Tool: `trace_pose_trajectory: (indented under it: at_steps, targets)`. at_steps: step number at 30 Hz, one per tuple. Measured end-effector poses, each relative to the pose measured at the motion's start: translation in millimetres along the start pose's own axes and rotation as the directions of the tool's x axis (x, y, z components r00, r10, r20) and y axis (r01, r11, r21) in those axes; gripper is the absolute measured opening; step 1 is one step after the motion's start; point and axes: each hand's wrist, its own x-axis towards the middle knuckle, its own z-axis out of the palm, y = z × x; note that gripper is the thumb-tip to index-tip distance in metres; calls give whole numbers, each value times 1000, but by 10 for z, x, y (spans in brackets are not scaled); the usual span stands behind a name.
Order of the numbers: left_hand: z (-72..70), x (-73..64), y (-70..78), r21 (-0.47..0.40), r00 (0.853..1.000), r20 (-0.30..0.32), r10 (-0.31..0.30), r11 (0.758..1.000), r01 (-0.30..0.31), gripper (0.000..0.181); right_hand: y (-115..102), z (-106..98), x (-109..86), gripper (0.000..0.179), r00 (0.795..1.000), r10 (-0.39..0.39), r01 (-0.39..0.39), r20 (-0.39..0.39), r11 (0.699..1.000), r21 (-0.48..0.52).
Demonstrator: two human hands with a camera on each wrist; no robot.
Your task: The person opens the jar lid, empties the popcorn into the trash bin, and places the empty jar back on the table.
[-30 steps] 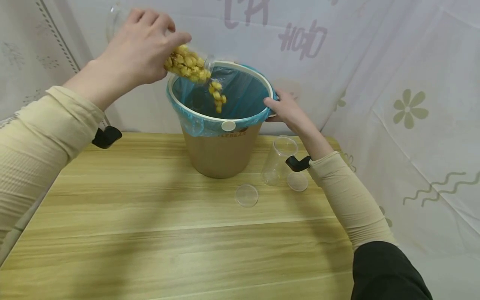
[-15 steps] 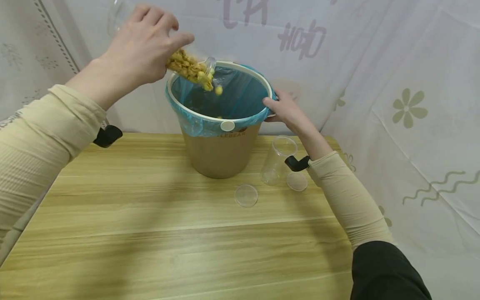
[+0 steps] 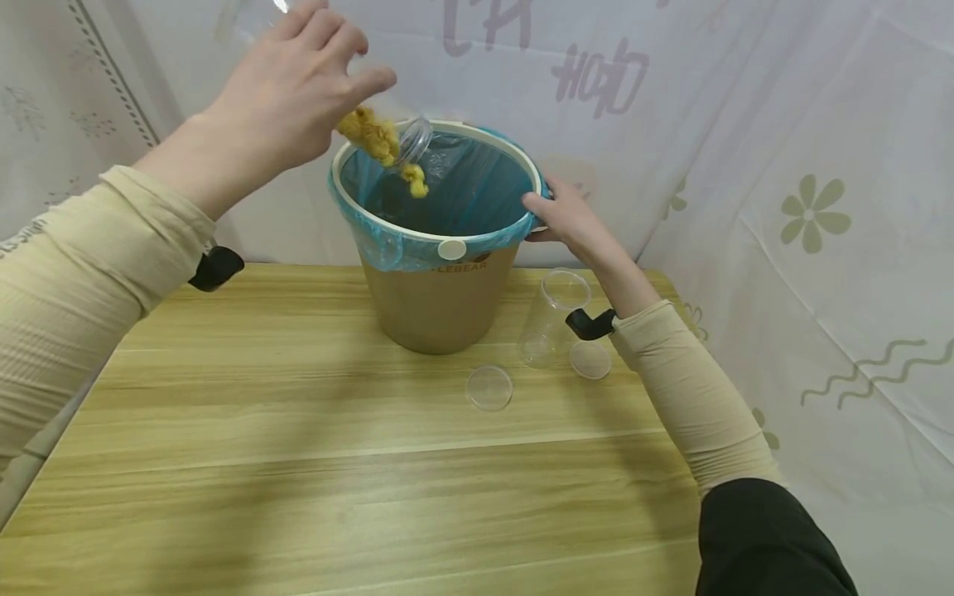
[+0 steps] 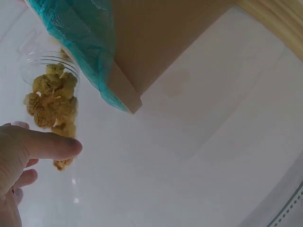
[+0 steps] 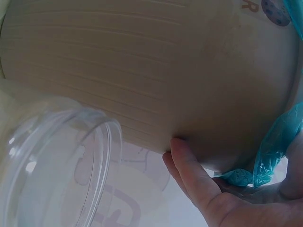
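Note:
My left hand (image 3: 298,91) grips a clear plastic jar (image 3: 415,139), tipped mouth-down over a brown trash can (image 3: 440,306). Yellow popcorn-like pieces (image 4: 52,97) fill part of the jar near its mouth, and some pieces fall past the rim in the head view. A blue bag (image 3: 477,165) lines the can, folded over its edge under a cream ring. At the can's right side, my right hand (image 3: 566,217) holds the rim, thumb on top. In the right wrist view its fingers (image 5: 189,170) press the can's outer wall below the bag's fold.
An uncapped clear jar (image 3: 547,323) stands on the wooden table (image 3: 335,497) right of the can, under my right forearm. Two clear round lids, one nearer the can (image 3: 489,388) and another by the jar (image 3: 590,361), lie flat. A printed white curtain (image 3: 708,99) hangs behind.
The jar in my left hand has tilted more steeply, and its mouth has swung lower. Less popcorn-like filling shows in it. The right hand and can stay put.

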Motion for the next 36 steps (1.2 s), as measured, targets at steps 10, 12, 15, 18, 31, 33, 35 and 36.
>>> trace_pose_trajectory:
  at_steps: [10, 12, 15, 18, 31, 33, 35, 36]
  targets:
    - [-11, 19, 22, 50, 999, -43, 31, 998, -29, 45, 1, 11, 8, 64, 1000, 0, 0, 0, 1000, -1]
    - [-11, 17, 18, 67, 998, -51, 38, 997, -35, 45, 1, 15, 12, 64, 1000, -7, 7, 2, 1000, 1]
    - [-16, 12, 7, 92, 996, -64, 59, 994, -54, 45, -2, 22, 18, 64, 1000, -12, 12, 4, 1000, -4]
    - [-29, 15, 10, 134, 995, -52, 81, 988, -73, 49, -4, 29, 22, 64, 1000, -16, 16, 6, 1000, -10]
    - [-95, 141, 169, 411, 966, 4, 257, 881, -236, 67, 17, 6, 9, 63, 1000, -17, 17, 2, 1000, 3]
    - [-92, 147, 177, 401, 963, -15, 270, 884, -242, 65, 19, 7, 4, 63, 1000, -21, 21, 4, 1000, 7]
    - [-94, 145, 181, 387, 963, -17, 268, 890, -241, 64, 20, 8, -5, 63, 1000, -25, 25, 7, 1000, 10]
    - [-95, 141, 184, 382, 965, -14, 260, 893, -236, 65, 20, 8, -9, 63, 1000, -25, 25, 8, 1000, 11]
